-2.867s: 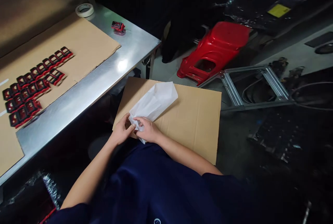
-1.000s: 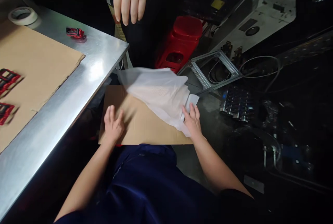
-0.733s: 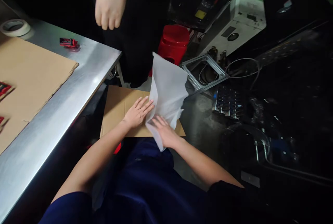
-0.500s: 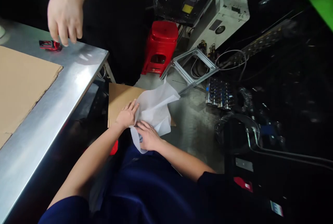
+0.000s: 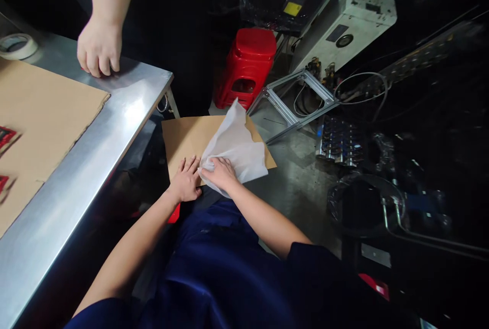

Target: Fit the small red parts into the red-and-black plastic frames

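Note:
A thin white sheet [image 5: 246, 158], crumpled and translucent like packing paper or foam, lies over a flat piece of brown cardboard [image 5: 187, 138] in front of my body. My left hand [image 5: 186, 180] rests on the cardboard's near edge, fingers stretched and apart, just left of the sheet. My right hand [image 5: 220, 172] is closed on the sheet's gathered near part, its thumb toward my left hand. The sheet's far corner sticks up. Whether anything lies under the sheet is hidden.
To the left stands a metal table [image 5: 130, 110] with a larger cardboard sheet [image 5: 49, 110] and a tape roll [image 5: 18, 46]. A co-worker's hand [image 5: 100, 49] reaches onto its far end. Beyond are a red stool [image 5: 248, 64], a metal frame [image 5: 294, 100] and a white machine box [image 5: 344, 28].
The sheet has been folded and shifted right, baring more cardboard. My left hand has come off it. The co-worker's hand has lowered over the red and black item. The view has shifted left.

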Available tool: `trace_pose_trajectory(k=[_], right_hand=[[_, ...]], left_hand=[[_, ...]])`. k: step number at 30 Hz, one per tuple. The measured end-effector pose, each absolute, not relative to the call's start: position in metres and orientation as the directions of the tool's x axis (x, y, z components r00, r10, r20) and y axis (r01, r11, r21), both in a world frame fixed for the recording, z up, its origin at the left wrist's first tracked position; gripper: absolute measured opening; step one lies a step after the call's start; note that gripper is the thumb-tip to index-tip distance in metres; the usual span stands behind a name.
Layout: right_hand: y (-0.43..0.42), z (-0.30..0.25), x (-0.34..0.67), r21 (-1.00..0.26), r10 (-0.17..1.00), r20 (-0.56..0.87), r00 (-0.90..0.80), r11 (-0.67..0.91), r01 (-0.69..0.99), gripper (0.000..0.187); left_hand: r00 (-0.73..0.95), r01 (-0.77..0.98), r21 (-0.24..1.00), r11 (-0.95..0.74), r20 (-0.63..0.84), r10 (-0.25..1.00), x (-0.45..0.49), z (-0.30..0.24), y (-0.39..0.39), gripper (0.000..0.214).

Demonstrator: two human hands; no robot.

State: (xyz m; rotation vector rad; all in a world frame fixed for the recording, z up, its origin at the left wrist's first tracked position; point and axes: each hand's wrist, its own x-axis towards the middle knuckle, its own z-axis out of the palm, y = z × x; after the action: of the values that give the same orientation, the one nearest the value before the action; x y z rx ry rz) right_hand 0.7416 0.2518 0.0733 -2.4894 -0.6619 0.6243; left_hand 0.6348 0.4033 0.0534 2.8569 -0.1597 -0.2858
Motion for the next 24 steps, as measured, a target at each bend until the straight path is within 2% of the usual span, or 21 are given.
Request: trace_pose_trajectory(k=[6, 10, 13, 16, 20, 24], right_hand=[[0.243, 0.066, 0.738, -0.620, 0.729, -0.231, 0.644, -0.621, 0.481, 0.045], [0.221, 0.074, 0.728, -0.657, 0.843, -0.174, 0.510, -0.485, 0.578, 0.024], [0.210, 0.084, 0.720, -0.659, 0.874, -0.153, 0.461, -0.438, 0.612, 0.020], [0.212, 0.093, 0.715, -0.649, 0.885, -0.161, 0.438, -0.429, 0.628, 0.004], [0.236, 0.093, 0.710, -0.587, 0.832, -0.186, 0.522, -0.520, 0.621, 0.025], [0.261, 0.080, 0.699, -0.572, 0.839, -0.164, 0.519, -0.510, 0.642, 0.033]], left_hand=[[0.966, -0.091, 0.270, -0.959, -0.209, -0.150, 0.618, 0.062, 0.420, 0.068], [0.957, -0.146, 0.307, -0.941, -0.196, -0.212, 0.571, 0.069, 0.441, 0.064], [0.967, -0.172, 0.331, -0.928, -0.124, -0.224, 0.526, 0.066, 0.447, 0.062], [0.976, -0.156, 0.336, -0.929, -0.091, -0.196, 0.492, 0.061, 0.442, 0.062], [0.977, -0.098, 0.329, -0.939, -0.146, -0.153, 0.484, 0.070, 0.421, 0.059], [0.984, -0.124, 0.393, -0.911, -0.071, -0.164, 0.510, 0.104, 0.382, 0.046]])
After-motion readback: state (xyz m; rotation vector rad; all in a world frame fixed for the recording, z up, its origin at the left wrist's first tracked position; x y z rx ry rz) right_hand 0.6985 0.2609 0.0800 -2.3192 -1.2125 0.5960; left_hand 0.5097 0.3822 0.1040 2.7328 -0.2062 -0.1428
